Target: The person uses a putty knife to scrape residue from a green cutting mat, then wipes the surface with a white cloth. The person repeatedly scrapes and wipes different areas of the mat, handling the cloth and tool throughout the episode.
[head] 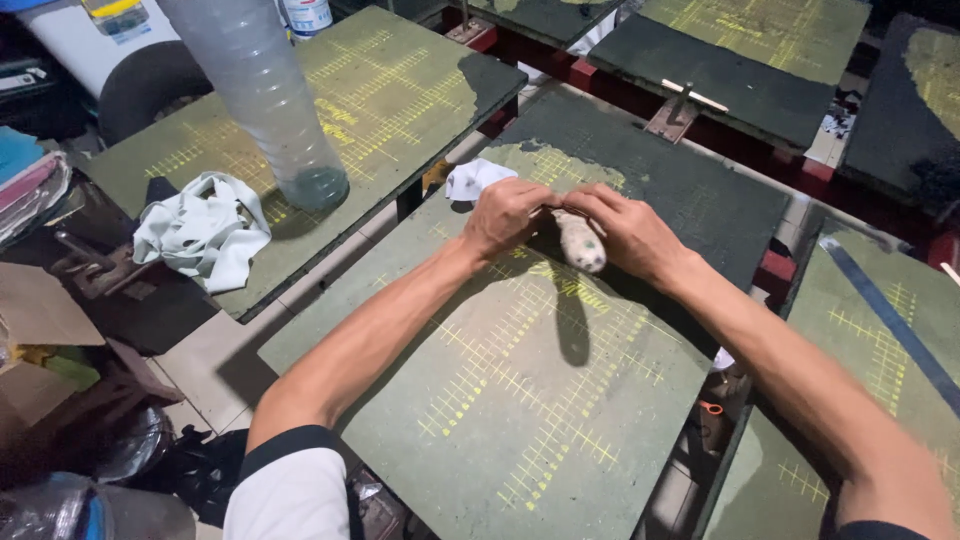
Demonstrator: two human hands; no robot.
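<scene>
Both my hands meet over the far half of a green board [540, 400] marked with a yellow grid. My left hand [503, 216] is closed on a white cloth [470, 179] that sticks out to its left. My right hand [630, 232] grips a small dirty white bottle [582, 244], whose rounded end points toward me just above the board. The hands touch each other around the bottle's hidden upper part. A dark wet-looking area covers the board's far side [690, 190].
Similar gridded boards lie all around. On the left board stand a tall clear plastic bottle [262, 90] and a crumpled white rag [203, 232]. A wooden stick [694, 95] lies on a far board. Clutter and cardboard [40, 310] fill the floor at left.
</scene>
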